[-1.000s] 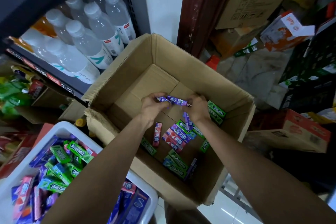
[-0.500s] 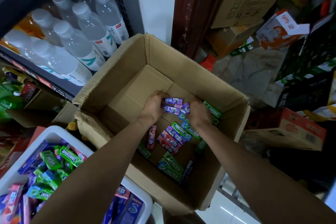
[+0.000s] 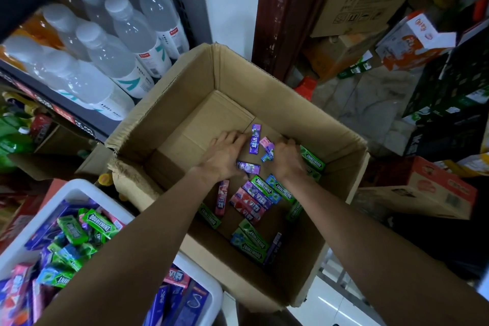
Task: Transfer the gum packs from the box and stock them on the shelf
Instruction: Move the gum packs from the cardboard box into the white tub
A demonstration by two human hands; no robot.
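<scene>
Left fingers: your left hand (image 3: 225, 156) lies palm-down on the floor of the open brown cardboard box (image 3: 169, 116), fingers stretched forward and touching the upright purple gum pack (image 3: 255, 139); a second purple pack (image 3: 248, 167) lies just beside the heel of that hand.
Right fingers: your right hand (image 3: 287, 158) has its fingers curled over a small cluster of pink and blue gum packs (image 3: 267, 149); you cannot tell whether they are actually pinched.
Loose gum: green, purple, red and blue packs (image 3: 260, 194) lie scattered across the box floor, nearer you than both wrists.
White bin: the white plastic tub (image 3: 79, 190) at lower left holds mixed gum packs.
Shelf: clear capped bottles (image 3: 127, 42) lie on the dark shelf at upper left.
</scene>
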